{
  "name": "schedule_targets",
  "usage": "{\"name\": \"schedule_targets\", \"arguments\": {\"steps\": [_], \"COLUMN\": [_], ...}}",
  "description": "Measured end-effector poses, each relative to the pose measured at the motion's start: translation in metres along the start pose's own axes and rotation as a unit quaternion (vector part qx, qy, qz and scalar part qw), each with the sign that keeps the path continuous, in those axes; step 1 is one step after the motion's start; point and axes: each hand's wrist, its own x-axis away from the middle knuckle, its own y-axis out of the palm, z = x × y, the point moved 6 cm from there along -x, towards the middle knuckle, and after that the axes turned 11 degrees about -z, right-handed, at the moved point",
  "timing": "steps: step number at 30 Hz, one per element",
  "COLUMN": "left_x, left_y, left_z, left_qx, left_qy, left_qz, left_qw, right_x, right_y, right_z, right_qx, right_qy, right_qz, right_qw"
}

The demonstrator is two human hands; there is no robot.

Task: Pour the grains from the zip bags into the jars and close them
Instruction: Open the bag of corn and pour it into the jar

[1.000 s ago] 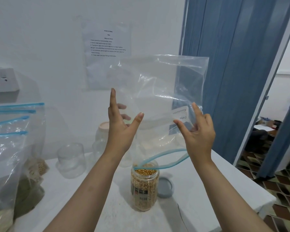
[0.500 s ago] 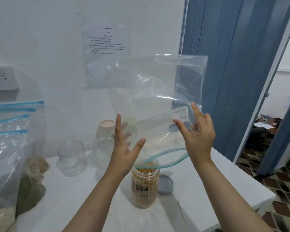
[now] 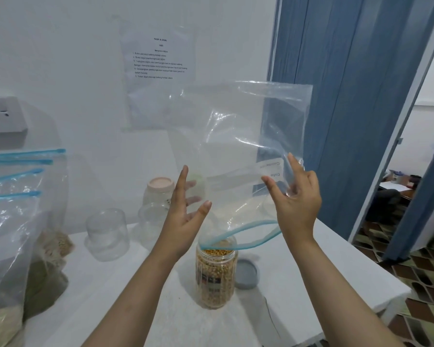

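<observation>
Fingers, left hand: spread and nearly straight, laid against the left side of the bag; some show through the film behind it. You grip nothing here; you only steady the sheet.

Full bags: at far left, blue zips up, grain settled at the bottom. Expect these to be bottom-heavy and floppy; take them near the zip with a second hand under the load.

Empty jars: behind the left forearm, clear, rigid, light and easy to tip.

Bag: upside down, apparently emptied, its open blue zip mouth just over the jar. Judge it almost weightless, limp and slick; hold it by the stiffer label panel or the zip band.

Jar: on the table, filled nearly to the brim with grain, uncapped. Hard plastic, now weighty; grasp it round the body.

Lid: flat on the table, just right of the jar.

Fingers, right hand: thumb and fingertips pinch the bag's right edge beside the label.
</observation>
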Motion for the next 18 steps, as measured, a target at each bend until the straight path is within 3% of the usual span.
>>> {"name": "schedule_targets", "arguments": {"steps": [5,12,18], "left_x": [0.015,0.031,0.025], "left_y": [0.001,0.017,0.011], "left_z": [-0.019,-0.042,-0.038], "left_qx": [-0.054,-0.180,-0.211], "left_qy": [-0.024,-0.087,-0.068], "left_qz": [-0.026,-0.150,-0.094], "left_qw": [0.998,0.968,0.971], "right_x": [0.002,0.000,-0.003], "right_y": [-0.001,-0.003,-0.004], "right_z": [0.003,0.001,-0.005], "right_qx": [-0.013,-0.014,-0.016], "right_qy": [0.018,0.011,-0.008], "right_qz": [0.005,0.014,0.016], "right_qw": [1.000,1.000,1.000]}}
